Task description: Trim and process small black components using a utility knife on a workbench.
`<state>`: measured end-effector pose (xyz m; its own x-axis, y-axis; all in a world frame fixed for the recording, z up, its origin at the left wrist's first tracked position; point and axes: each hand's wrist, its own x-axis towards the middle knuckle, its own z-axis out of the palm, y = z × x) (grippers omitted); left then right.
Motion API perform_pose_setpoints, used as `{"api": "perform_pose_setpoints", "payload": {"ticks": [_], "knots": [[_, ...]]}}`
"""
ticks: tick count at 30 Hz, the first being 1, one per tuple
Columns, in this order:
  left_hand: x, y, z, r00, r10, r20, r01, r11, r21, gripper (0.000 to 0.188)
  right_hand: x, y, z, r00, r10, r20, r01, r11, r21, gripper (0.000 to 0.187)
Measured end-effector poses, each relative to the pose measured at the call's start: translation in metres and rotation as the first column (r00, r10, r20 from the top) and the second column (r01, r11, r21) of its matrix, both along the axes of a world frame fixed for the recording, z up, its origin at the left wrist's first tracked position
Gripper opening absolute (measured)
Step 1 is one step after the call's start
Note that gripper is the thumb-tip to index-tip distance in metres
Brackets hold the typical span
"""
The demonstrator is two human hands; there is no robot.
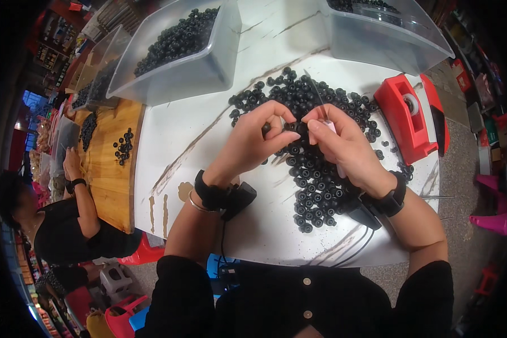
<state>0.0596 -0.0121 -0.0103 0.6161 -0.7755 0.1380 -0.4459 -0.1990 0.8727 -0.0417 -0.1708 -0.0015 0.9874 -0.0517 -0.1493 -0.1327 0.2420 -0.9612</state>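
Left hand (254, 136): curled, grip unclear
Right hand (349, 147): pale-handled slim metal tool (330, 126) pinched
Round black beads (305, 172): heaped centre, presumably for reach

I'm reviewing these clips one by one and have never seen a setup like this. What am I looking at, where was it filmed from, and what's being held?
There is no robot: you see a person's bare left hand and right hand. The one picture comes from a wide fisheye camera worn on their head, looking down, so straight edges bend. On the white table lie many round black pieces, with clear tubs behind and a red dispenser at right. The right hand grips a thin tool; whether the left holds a piece is hard to tell. At far left, a co-worker is at a wooden table.
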Motion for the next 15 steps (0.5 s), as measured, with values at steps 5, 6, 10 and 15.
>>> {"api": "perform_pose_setpoints", "payload": {"ticks": [5, 6, 10, 15], "knots": [[-0.007, -0.002, 0.000, 0.999, -0.016, 0.032, 0.021, 0.989, -0.148, 0.020, -0.001, 0.000, 0.005, 0.992, 0.098, -0.084, -0.098, 0.995, 0.008, 0.022], [-0.009, -0.003, 0.002, 0.999, -0.002, 0.034, 0.006, 0.990, -0.139, 0.020, -0.001, -0.001, 0.004, 0.992, 0.097, -0.085, -0.097, 0.995, 0.009, 0.022], [-0.010, -0.004, -0.003, 1.000, -0.004, 0.031, 0.010, 0.978, -0.209, 0.020, -0.002, -0.004, 0.003, 0.985, 0.161, -0.067, -0.156, 0.985, 0.078, 0.023], [-0.018, -0.007, -0.003, 0.997, 0.048, 0.065, -0.032, 0.972, -0.234, 0.022, -0.003, -0.002, 0.009, 0.989, 0.142, -0.047, -0.141, 0.990, 0.028, 0.021]]}}
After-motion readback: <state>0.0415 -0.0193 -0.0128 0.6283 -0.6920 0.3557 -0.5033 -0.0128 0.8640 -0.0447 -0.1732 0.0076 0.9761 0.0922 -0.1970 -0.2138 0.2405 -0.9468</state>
